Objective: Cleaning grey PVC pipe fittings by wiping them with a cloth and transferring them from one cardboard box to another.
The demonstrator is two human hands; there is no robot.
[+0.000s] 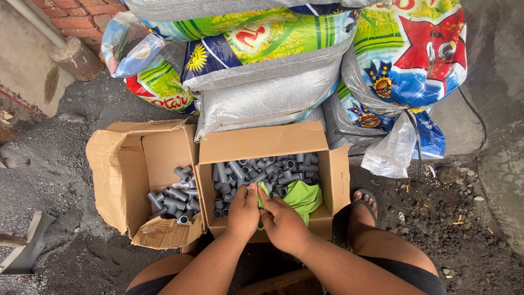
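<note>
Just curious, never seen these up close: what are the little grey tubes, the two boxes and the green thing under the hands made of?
Grey tubes: likely plastic pipe pieces, smooth, matte, hollow ends. Boxes: brown corrugated cardboard, creased and torn flaps. Green thing: seems soft cloth or a thin bag, as it wrinkles; both hands rest on it.

Dark gravel ground (65, 164); brick wall (82, 13); stacked printed sacks (273, 71) behind.

Both boxes stand open on top, so they can be entered from above. The right box (273, 145) is crowded: grey pipe pieces (262, 172) fill its upper part, a green cloth (300, 196) its lower right. Stacked sacks (273, 82) wall off the top of the frame. The left box (142, 180) is half bare. Open ground lies at lower left.
</note>
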